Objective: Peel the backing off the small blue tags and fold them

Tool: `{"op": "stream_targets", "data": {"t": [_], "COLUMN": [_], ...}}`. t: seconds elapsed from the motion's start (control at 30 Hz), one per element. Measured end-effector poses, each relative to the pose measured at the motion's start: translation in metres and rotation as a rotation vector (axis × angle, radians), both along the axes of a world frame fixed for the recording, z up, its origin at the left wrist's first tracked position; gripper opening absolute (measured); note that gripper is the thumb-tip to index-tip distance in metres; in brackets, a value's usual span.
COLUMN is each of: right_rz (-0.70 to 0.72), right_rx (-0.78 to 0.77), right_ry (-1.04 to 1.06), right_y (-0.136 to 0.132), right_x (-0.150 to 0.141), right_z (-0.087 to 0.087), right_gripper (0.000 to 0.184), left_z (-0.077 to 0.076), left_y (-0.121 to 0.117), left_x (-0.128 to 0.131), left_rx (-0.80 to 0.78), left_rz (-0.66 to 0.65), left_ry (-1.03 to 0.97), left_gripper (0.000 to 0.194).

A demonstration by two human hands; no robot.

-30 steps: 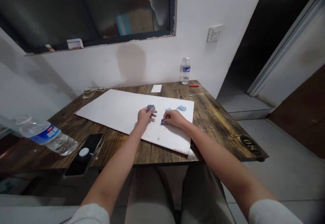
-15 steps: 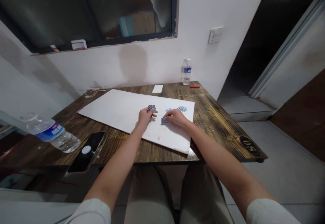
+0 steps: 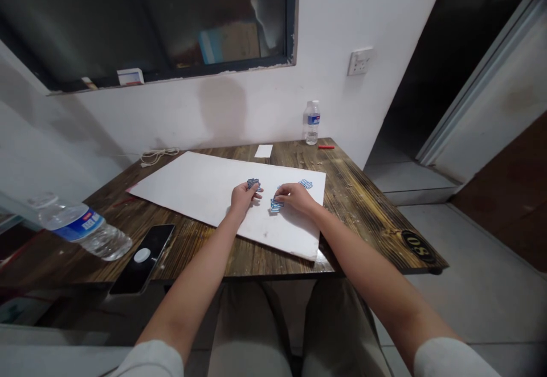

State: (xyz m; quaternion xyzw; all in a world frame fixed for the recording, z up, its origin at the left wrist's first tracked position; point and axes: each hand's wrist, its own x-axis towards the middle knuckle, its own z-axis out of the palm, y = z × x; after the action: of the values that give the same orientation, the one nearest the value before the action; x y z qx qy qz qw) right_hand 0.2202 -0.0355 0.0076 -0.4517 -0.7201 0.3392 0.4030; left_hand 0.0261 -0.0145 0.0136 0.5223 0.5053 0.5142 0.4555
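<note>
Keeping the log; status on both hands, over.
Left hand holding small dark patterned item. Right hand pinching small blue-and-white item over white rectangular board. Nothing visibly blocking either.

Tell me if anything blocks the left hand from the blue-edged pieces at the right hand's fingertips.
Nothing visible does: between the left hand, holding dark pieces, and the blue-edged pieces at the right hand, only bare white board shows.

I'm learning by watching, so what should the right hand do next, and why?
Probably lay the blue-and-white bunch flat on the white board and release: the right hand appears to pinch its far edge over the board, a similar bunch lies there, and the left hand holds a dark bunch.
</note>
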Motion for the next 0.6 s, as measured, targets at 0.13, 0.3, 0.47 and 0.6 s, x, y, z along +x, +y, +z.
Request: {"op": "stream_targets", "data": {"t": [0.13,0.3,0.47,0.6], "right_rz": [-0.069,-0.021,-0.06,-0.224], "right_rx": [0.051,0.207,0.262,0.321], "right_ry": [-0.155,-0.29,-0.294,-0.22], "right_y": [0.003,0.009,0.009,0.004], "right_x": [0.0,0.002,0.004,0.008], "right_z": [-0.004,-0.009,-0.01,0.007], "right_gripper": [0.005,0.006,0.011,0.019], "left_z": [-0.001,-0.002,-0.001,-0.005], "left_y": [0.001,0.0,0.0,0.003], "left_x": [-0.001,-0.001,-0.001,-0.001], "left_rx": [-0.006,-0.001,0.005,0.015], "left_rz": [0.004,-0.004,-0.002,-0.023], "left_ry": [0.007,0.032,0.033,0.03], "left_gripper": [0.034,0.035,0.034,0.034]}}
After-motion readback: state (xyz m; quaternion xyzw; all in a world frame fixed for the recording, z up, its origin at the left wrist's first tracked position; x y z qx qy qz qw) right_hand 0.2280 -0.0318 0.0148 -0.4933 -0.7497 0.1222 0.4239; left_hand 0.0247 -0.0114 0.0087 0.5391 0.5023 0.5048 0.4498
